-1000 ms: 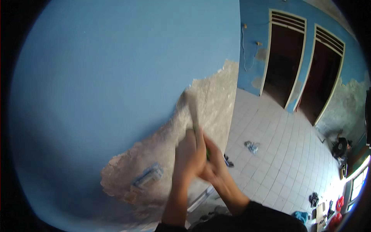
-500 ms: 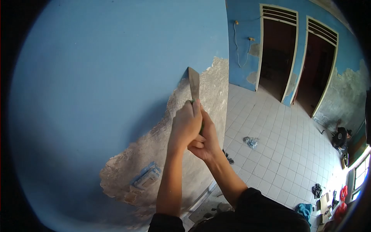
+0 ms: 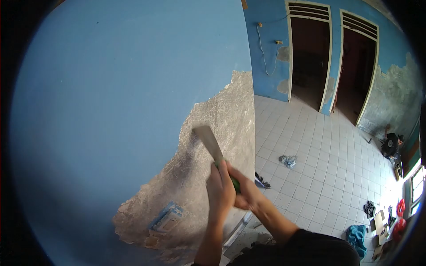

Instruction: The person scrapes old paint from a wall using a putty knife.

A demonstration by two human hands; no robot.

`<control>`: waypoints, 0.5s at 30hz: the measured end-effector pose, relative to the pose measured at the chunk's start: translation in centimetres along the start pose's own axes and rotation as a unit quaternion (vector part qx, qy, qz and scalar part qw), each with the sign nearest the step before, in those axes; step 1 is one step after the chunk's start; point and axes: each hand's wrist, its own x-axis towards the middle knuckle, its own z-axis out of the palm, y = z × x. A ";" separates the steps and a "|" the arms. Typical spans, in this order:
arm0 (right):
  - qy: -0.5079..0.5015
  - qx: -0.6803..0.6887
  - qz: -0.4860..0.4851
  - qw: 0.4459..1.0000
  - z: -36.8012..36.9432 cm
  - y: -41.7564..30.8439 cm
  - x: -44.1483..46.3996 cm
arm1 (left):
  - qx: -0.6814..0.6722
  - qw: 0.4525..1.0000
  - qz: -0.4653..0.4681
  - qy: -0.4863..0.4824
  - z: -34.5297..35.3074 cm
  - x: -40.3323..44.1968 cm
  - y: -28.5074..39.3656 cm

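Observation:
Both my hands are closed around the green handle of a paint scraper (image 3: 209, 141). My left hand (image 3: 220, 187) wraps the handle from the left, and my right hand (image 3: 245, 188) grips it from the right, slightly blurred. The flat metal blade points up and to the left over a patch of bare plaster (image 3: 222, 111); whether its edge touches the surface I cannot tell. Around the patch, the wall (image 3: 111, 97) still carries smooth blue paint with a ragged edge. Lower down, a socket box (image 3: 167, 220) with blue paint scraps sits in the plaster.
Two dark doorways (image 3: 309, 57) stand across the tiled floor (image 3: 301, 137). A crumpled bundle (image 3: 288, 161) and a dark brush-like thing (image 3: 262, 180) lie on the tiles. At the far right a person (image 3: 390, 144) is low by the wall. Teal cloth (image 3: 356, 239) and cardboard (image 3: 380, 227) lie near the window.
The scraper and both hands have moved down, away from the paint edge onto bare plaster. The blade now leans further left. The paint edge near the blade's former place has receded, and the view has shifted slightly.

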 end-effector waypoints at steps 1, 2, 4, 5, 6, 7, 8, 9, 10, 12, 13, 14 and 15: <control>0.060 0.016 -0.031 0.998 3.3 -1.2 0.2 | 0.010 1.000 -0.015 0.005 -0.1 2.3 1.3; 0.018 -0.009 -0.043 0.999 4.1 -2.1 0.3 | 0.030 0.999 0.006 -0.011 0.2 4.9 2.2; -0.334 -0.051 -0.044 0.940 -0.2 -4.8 5.2 | 0.048 0.998 0.031 -0.021 0.7 7.5 3.6; -0.336 -0.052 -0.043 0.939 -0.1 -5.3 4.6 | 0.041 0.997 0.049 -0.041 0.8 7.7 4.7; -0.280 -0.054 -0.040 0.958 0.3 -5.7 3.4 | 0.033 0.995 0.067 -0.062 1.0 7.8 5.5; -0.221 -0.055 -0.037 0.973 0.9 -5.8 1.9 | 0.033 0.995 0.068 -0.062 1.3 7.1 5.4; -0.158 -0.022 -0.031 0.987 0.9 -5.3 0.5 | 0.001 0.997 0.039 -0.072 1.3 5.7 4.7; -0.095 0.012 -0.030 0.995 0.9 -4.8 -1.0 | -0.031 0.996 0.011 -0.082 1.4 4.3 4.0; -0.118 -0.027 0.033 0.992 -1.9 -4.4 -1.5 | -0.040 0.995 0.020 -0.089 1.4 2.8 3.0; -0.143 -0.064 0.095 0.983 -3.1 -4.4 0.1 | -0.053 0.994 0.032 -0.094 1.0 1.6 2.0; -0.146 -0.104 0.073 0.981 -2.4 -4.5 1.4 | -0.051 0.994 0.031 -0.095 0.5 2.8 2.6; -0.143 -0.138 0.054 0.978 -2.2 -4.3 2.2 | -0.038 0.993 -0.027 -0.111 -0.3 4.6 3.5; -0.134 -0.130 0.060 0.981 -2.7 -4.0 2.2 | -0.025 0.988 -0.089 -0.127 -0.6 5.2 3.9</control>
